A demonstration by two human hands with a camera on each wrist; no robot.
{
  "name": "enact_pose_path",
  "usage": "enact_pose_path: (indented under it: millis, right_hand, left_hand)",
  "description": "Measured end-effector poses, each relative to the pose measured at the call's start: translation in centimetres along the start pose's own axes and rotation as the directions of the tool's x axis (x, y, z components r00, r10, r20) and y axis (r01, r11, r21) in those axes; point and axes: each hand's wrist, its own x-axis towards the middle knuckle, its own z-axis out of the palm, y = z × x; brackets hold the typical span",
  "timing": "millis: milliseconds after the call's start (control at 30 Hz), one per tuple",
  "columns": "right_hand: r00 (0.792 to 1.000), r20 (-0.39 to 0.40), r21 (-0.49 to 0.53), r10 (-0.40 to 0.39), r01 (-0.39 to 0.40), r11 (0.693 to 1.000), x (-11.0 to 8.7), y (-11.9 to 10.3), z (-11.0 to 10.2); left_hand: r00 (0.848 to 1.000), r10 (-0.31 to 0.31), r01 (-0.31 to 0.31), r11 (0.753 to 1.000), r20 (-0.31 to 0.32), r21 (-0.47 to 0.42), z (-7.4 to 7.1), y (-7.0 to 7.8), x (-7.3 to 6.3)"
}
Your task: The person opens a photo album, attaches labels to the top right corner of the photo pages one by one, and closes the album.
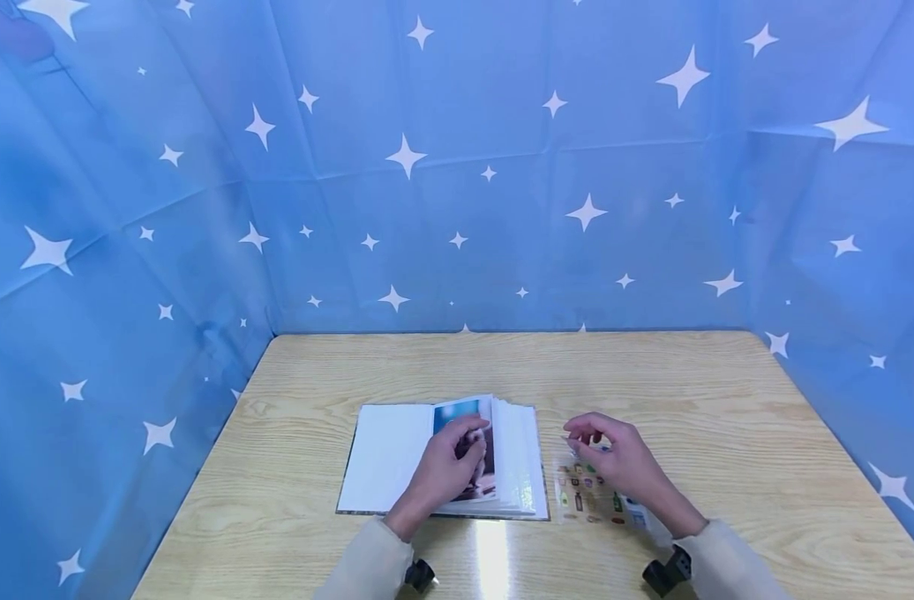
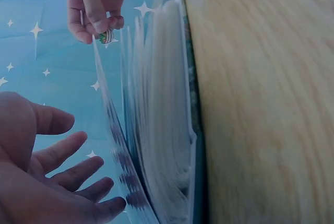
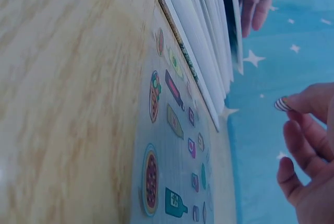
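Observation:
An open photo album (image 1: 389, 458) lies on the table, a photo (image 1: 455, 410) showing on its right-hand side. Over that photo hovers my left hand (image 1: 437, 473), its fingers spread and holding nothing. In the left wrist view, the album's sleeve pages (image 2: 162, 93) stand fanned beside those fingers. Between thumb and index finger, my right hand (image 1: 627, 462) pinches a small striped sticker (image 3: 282, 104) above the table. Under this hand, right of the album, is a clear sticker sheet (image 1: 569, 510) with food and bottle pictures. My right hand covers part of the sheet in the head view.
The wooden table (image 1: 764, 467) runs back to a blue curtain (image 1: 494, 200) with white stars, which also hangs along both sides. Dark wrist cameras sit below each cuff. A bright light reflection lies on the table in front of the album.

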Motion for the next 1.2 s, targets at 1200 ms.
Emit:
enact_pose_path:
  millis: [1200]
  right_hand:
    - [0.984, 0.128, 0.153, 0.121, -0.140, 0.978, 3.9, -1.3, 2.6]
  left_hand:
    - [0.961, -0.001, -0.130, 0.881, 0.278, 0.454, 0.5, -1.2, -0.8]
